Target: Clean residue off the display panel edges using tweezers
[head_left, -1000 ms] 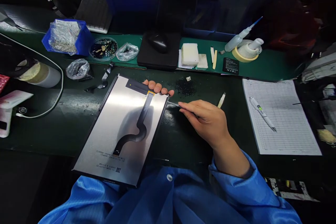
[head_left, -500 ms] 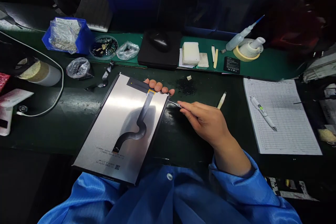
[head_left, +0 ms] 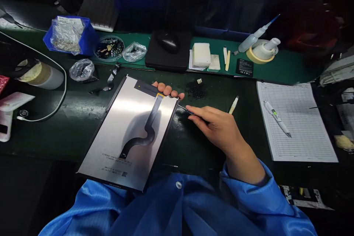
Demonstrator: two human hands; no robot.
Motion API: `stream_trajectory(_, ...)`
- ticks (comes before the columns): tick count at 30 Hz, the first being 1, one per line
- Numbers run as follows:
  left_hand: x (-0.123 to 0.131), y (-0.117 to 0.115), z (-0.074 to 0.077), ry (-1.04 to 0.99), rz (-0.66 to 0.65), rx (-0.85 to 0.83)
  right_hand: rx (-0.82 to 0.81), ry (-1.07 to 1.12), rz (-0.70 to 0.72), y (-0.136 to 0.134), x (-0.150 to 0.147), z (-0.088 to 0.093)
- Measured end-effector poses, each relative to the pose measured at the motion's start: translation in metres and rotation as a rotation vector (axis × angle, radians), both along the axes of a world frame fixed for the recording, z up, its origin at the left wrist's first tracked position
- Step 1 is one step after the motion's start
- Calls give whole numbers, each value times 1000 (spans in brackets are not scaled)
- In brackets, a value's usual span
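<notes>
A silver-backed display panel (head_left: 110, 125) is tilted in front of me, with a dark curved ribbon cable (head_left: 149, 129) on its back. My left hand (head_left: 168, 90) holds the panel from beneath; only its fingertips show, curled at the upper edge, and the rest is hidden. My right hand (head_left: 218, 125) pinches a thin metal tool (head_left: 183, 108) between thumb and forefinger. The tool's tip meets the panel's right edge near the upper corner.
Dark crumbs (head_left: 197, 90) lie beyond the panel. A lined paper sheet (head_left: 301, 125) with a white pen (head_left: 277, 119) lies right. Behind are a black mouse (head_left: 168, 41), white pads (head_left: 201, 55), a blue bin (head_left: 90, 38) and a bottle (head_left: 252, 40). A white cable (head_left: 64, 96) curves at left.
My right hand has shifted very slightly left, and the tool in it has turned a little. The panel and my left hand are almost unmoved.
</notes>
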State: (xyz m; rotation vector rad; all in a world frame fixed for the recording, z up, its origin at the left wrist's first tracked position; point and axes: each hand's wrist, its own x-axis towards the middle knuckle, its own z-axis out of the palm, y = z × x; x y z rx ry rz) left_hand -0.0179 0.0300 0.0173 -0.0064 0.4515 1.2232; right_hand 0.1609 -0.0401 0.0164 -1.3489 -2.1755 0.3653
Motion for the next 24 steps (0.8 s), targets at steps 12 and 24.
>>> stream_trajectory(12,1,2,-10,-13,-31,40,-65,-43,-1,2,3,2)
stream_trajectory(24,-3,3,-20,-44,-49,127,-63,-43,3,2,2,4)
